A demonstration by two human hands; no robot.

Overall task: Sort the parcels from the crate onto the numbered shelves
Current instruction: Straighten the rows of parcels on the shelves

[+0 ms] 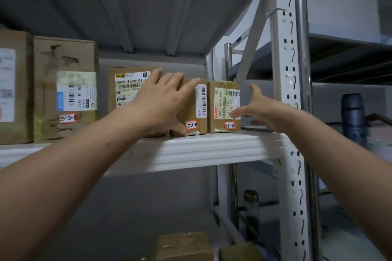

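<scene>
On the white shelf [212, 150] stand several brown cardboard parcels with red-edged number tags. My left hand [161, 99] lies with straight fingers over the top and front of the parcel tagged 3-3-10 [196, 112], partly covering the taller parcel [127, 89] behind it. The parcel tagged 3-3-11 [223, 108] stands at the shelf's right end. My right hand [263, 110] is spread open just to its right, fingertips at its front face. Whether they touch it I cannot tell. A large parcel tagged 3-3-8 [65, 91] stands to the left.
A white perforated upright [290, 91] and a chrome pole [302, 48] rise right of the shelf. Another big box [12, 87] fills the far left. More brown parcels [184, 247] lie on the shelf below. A dark flask [353, 114] stands on the neighbouring rack.
</scene>
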